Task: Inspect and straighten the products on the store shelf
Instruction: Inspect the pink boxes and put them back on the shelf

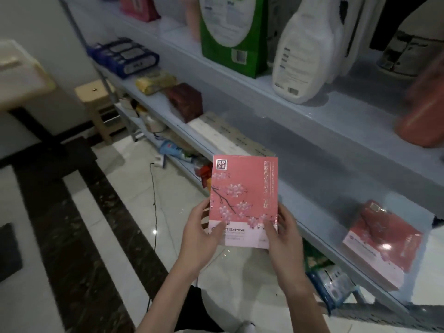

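Pink box (243, 188) upright, gripped at lower corners between left hand (200, 239) and right hand (283, 239) (in front of the shelf (312, 212)).

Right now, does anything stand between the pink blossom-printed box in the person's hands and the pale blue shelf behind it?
Nothing visible does: the pink blossom-printed box, in the left hand and right hand, faces bare pale blue shelf.
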Motion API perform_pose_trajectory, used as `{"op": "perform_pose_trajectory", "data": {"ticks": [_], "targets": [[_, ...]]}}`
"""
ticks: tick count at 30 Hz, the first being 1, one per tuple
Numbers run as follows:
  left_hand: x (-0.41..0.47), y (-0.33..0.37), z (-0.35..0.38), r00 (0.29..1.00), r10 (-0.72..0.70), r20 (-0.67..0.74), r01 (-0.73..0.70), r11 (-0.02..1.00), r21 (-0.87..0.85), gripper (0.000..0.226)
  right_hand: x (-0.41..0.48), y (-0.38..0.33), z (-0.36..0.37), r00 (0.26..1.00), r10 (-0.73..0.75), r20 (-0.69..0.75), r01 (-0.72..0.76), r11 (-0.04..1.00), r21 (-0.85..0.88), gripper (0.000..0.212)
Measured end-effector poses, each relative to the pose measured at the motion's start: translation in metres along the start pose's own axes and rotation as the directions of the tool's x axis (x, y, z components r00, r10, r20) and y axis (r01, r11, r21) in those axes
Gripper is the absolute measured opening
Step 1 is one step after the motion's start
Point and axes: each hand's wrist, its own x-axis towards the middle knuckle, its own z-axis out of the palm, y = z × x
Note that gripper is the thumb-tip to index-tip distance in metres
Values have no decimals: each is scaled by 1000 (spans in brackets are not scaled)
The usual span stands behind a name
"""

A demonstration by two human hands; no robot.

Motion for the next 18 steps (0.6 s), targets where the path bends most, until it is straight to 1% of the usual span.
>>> {"op": "perform_pose_trajectory", "data": {"ticks": [3, 8, 11, 16, 18], "targets": [[33, -10, -38, 998, -7, -66, 7, 1000, -1, 61, 26, -3, 50, 997, 23, 69, -21, 999, -27, 39], [103, -14, -114, 989, -11, -150, 7, 1000, -23, 63, 77, -13, 148, 993, 6, 118, -2, 999, -34, 44], [142, -11, -163, 981, -11, -193, 0, 999, -53, 59, 109, -20, 208, 986, -7, 168, 12, 999, -30, 46], [191, -14, -240, 951, -35, -308, 10, 996, -83, 61, 154, -25, 308, 969, -39, 245, 63, 994, -91, 43], [207, -18, -267, 933, -68, -352, 32, 994, -107, 62, 171, -26, 344, 953, -31, 303, 68, 991, -115, 45]]}}
